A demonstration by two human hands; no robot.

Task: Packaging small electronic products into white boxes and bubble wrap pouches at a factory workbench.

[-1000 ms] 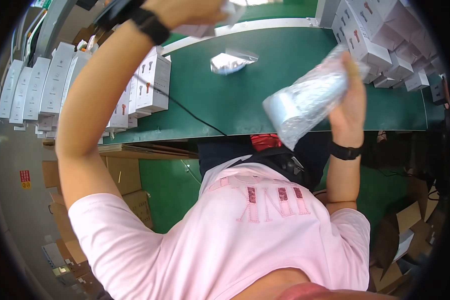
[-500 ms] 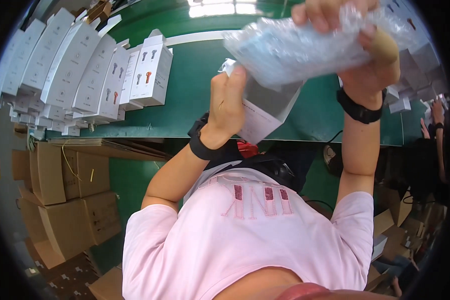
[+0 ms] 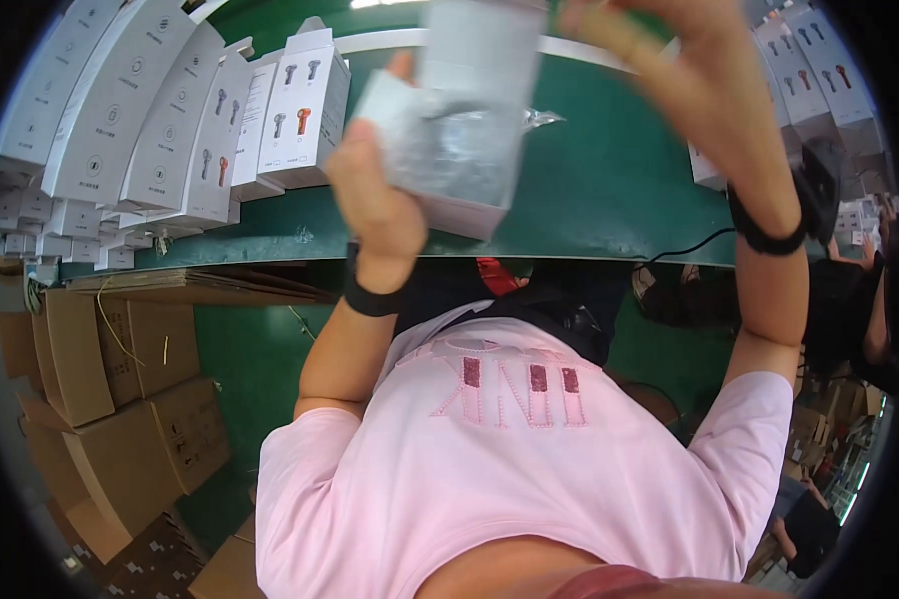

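My left hand [image 3: 375, 190] grips an open white carton [image 3: 459, 215] by its left side, above the green table. The carton's mouth is tilted toward me, with flaps standing out at the top and left. Inside it sits a clear plastic bubble-wrap bag [image 3: 464, 140]; what the bag contains is hidden. To the right of the carton, a small piece of clear plastic [image 3: 541, 120] shows against the table. My right hand [image 3: 659, 60] is raised at the upper right, apart from the carton. Motion smears its fingers.
White printed cartons [image 3: 305, 110] stand in a row on the left of the green table [image 3: 609, 190], with more cartons [image 3: 804, 70] at the far right. Brown cardboard boxes [image 3: 135, 429] are stacked at the lower left. A black cable [image 3: 684, 250] crosses the table's front edge. Other people are at right.
The bubble-wrap bag has gone from my right hand into the white carton. My right hand has moved away to the right, while my left has shifted left and tilted the carton.
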